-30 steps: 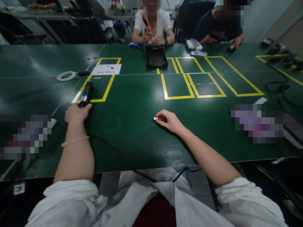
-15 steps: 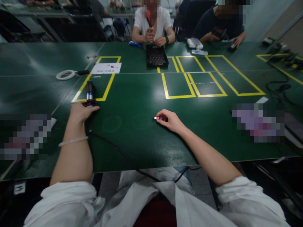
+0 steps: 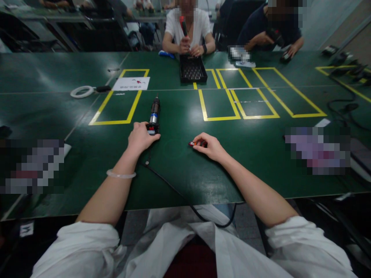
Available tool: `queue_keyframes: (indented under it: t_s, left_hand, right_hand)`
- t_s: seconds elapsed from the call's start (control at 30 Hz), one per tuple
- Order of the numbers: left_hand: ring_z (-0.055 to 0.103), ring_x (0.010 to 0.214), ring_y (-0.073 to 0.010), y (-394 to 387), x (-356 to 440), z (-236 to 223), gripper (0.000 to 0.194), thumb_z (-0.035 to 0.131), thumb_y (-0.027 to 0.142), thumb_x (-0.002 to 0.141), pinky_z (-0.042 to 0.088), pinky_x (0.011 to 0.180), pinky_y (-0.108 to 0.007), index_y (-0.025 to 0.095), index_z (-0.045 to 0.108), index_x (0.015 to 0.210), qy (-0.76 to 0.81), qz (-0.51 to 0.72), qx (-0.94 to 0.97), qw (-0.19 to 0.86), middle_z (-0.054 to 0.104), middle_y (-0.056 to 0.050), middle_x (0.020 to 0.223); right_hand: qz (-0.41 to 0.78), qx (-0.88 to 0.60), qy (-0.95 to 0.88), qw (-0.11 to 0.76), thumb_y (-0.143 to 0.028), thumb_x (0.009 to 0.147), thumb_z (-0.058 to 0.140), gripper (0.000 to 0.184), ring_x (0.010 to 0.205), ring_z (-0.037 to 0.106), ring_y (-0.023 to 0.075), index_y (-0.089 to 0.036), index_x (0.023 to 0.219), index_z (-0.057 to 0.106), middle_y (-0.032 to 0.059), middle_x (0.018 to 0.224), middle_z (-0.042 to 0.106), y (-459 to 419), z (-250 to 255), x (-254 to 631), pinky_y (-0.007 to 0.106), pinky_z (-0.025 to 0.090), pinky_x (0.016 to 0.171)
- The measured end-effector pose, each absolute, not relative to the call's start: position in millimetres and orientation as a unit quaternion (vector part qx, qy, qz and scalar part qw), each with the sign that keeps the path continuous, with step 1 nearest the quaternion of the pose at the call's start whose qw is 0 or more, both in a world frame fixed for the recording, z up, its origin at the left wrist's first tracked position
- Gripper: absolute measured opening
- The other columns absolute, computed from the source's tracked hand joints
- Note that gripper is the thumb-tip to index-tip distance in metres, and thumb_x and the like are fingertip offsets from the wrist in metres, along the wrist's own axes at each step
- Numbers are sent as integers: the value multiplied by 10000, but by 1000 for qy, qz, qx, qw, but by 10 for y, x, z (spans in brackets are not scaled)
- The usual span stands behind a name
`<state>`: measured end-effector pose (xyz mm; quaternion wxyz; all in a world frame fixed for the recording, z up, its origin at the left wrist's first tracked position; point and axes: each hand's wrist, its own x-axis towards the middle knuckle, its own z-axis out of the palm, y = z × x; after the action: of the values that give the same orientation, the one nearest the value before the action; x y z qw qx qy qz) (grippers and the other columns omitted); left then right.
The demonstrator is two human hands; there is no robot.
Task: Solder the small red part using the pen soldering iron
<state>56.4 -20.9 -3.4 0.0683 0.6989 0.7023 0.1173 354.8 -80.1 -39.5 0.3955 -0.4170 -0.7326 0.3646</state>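
My left hand (image 3: 142,137) is wrapped round the rear end of a corded electric screwdriver (image 3: 154,114), black with a silver and blue band. Its tip points away from me, and a black cord (image 3: 171,184) trails from its back toward my lap. My right hand (image 3: 210,146) rests on the table to the right of it, fingers curled in a pinch. Between thumb and fingers shows a small red-and-black object (image 3: 191,144) with a pale spot; most of it is hidden by the fingers, so its kind cannot be made out.
The green table (image 3: 174,170) carries yellow tape outlines (image 3: 222,118). A printed sheet (image 3: 131,83) and a coiled white cable (image 3: 82,92) lie at left. Across from me, a person works over a black tray (image 3: 193,69); another person sits at right. Blurred-out items (image 3: 317,148) flank me.
My left hand has carried the electric screwdriver rightward, out of the left yellow outline toward the table's middle, and the cord has shifted along. My right hand stays nearly in place.
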Motion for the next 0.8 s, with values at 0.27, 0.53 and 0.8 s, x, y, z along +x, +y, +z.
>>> queue_keyframes:
  t_s: [0.27,0.53,0.8]
  left_hand:
    - [615,1042,-329,-650,1325,20,633,667,484,779,500,884,-419,161,519,1302,617,78,783,22,519,-144,1232]
    - [581,1067,-318,-860,1550,8,602,641,425,789,486,896,-419,147,498,1303,535,88,840,22,537,-138,1218]
    - [583,1090,-325,-869,1562,34,580,650,411,789,480,901,-416,176,493,1295,541,84,835,55,527,-141,1238]
  right_hand:
    - [372,-418,-725,402,-245,827,657,140,658,551,121,-184,930,584,-11,775,598,-792,-416,3549,250,432,615]
    - [300,-392,-780,384,-181,827,627,81,681,522,121,-191,861,555,0,835,550,-807,-405,3545,252,431,653]
    - [286,-383,-811,336,-174,847,641,65,760,554,155,-187,906,619,24,888,561,-814,-369,3559,274,438,713]
